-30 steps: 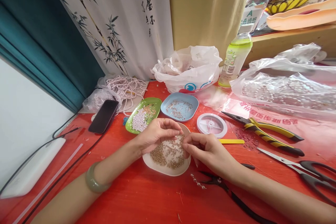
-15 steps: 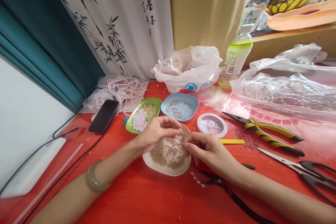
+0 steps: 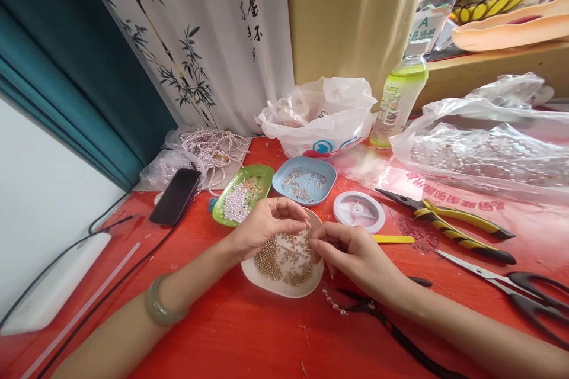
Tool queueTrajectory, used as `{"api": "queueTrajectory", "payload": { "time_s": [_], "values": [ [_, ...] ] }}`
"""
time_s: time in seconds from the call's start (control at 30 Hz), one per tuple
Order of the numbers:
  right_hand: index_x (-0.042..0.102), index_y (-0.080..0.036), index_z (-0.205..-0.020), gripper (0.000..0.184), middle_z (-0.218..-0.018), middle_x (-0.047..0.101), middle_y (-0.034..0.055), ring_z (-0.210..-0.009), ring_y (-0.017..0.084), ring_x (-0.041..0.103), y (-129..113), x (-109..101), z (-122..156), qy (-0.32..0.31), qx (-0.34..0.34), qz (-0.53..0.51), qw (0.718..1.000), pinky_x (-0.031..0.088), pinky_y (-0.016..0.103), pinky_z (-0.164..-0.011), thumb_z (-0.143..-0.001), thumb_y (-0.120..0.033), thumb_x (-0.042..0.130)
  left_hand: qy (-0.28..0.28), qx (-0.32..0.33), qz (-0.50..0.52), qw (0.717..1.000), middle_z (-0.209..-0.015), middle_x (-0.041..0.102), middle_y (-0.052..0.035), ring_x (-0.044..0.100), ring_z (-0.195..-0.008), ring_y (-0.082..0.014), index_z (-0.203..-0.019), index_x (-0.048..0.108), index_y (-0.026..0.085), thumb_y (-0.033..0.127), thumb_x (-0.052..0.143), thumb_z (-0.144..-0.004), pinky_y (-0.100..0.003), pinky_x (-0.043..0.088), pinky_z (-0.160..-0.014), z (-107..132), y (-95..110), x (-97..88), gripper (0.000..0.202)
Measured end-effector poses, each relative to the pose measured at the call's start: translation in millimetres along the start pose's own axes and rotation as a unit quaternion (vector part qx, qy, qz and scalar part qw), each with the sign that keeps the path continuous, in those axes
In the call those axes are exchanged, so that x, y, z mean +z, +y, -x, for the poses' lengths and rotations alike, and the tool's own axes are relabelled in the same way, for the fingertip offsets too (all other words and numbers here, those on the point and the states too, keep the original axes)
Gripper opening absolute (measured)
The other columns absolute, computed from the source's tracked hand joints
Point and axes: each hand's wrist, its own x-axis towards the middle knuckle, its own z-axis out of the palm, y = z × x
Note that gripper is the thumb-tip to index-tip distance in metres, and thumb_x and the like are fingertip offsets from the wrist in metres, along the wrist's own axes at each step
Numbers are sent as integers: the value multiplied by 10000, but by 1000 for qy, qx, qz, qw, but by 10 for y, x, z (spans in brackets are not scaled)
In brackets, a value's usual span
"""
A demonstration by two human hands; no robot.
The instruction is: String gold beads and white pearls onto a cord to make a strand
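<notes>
Both hands meet over a white dish (image 3: 291,291) of small gold beads (image 3: 269,262). My left hand (image 3: 271,219) pinches thumb and forefinger at the dish's far edge; what sits between the tips is too small to make out. Close beside it, my right hand (image 3: 344,246) is pinched too, its fingertips near the left ones, and any thread or bead there is hidden. Behind the hands lie a green dish (image 3: 217,213) of white pearl beads (image 3: 236,204) and gold pieces, and a blue dish (image 3: 326,197) with small metal pieces. A short beaded strand (image 3: 334,304) rests below my right hand.
Black-handled pliers (image 3: 371,307) lie under my right forearm. Yellow-black pliers (image 3: 438,219), scissors (image 3: 511,287) and a white spool (image 3: 359,213) are to the right. Plastic bags (image 3: 317,130) and a bottle (image 3: 400,100) stand behind; a phone (image 3: 175,196) and cables lie left.
Hardly anything differs. Both pinched hands stay over the white dish, with only a slight shift of the fingers.
</notes>
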Motion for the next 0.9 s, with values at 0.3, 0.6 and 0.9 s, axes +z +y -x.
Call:
{"api": "queueTrajectory", "payload": {
  "time_s": [0.3,0.6,0.9],
  "values": [
    [555,-154,-673,144,-602,591,-2,-500,86,504,-20,-10,3,2,-8,21,1000,382,194,-464,-777,-147,455,-14,-7,-5,1000,-702,636,-24,572,-658,-90,-699,629,112,181,688,-646,-215,452,-617,1,6,-5,106],
    [557,-150,-675,151,-629,593,11,-570,114,516,5,-8,10,2,-25,43,999,398,229,-539,-780,-161,448,-5,9,-40,999,-695,629,-21,549,-620,-76,-689,637,115,188,686,-645,-200,451,-599,0,15,0,98],
    [541,-155,-654,151,-607,575,8,-553,114,497,-9,-3,4,3,-13,52,999,382,228,-518,-768,-165,444,4,4,-48,999,-684,619,-12,544,-614,-80,-685,636,118,194,692,-634,-211,456,-604,1,7,-8,107]
  ]
}}
